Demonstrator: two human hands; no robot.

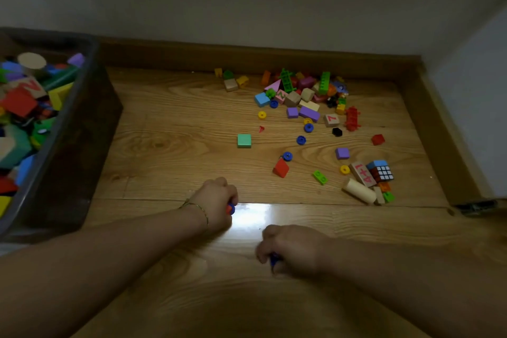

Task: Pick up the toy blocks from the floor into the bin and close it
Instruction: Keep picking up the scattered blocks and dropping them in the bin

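Note:
Several coloured toy blocks lie scattered on the wooden floor, most in a pile near the back wall. A green square block and a red wedge lie closer to me. The dark bin at the left stands open, holding many blocks. My left hand is curled around small red and blue pieces just above the floor. My right hand grips a blue piece low over the floor. No lid is in view.
A puzzle cube, a wooden cylinder and a "4+1" block sit at the right. A wooden skirting board runs along the white wall and down the right side. Bare floor lies between the bin and the blocks.

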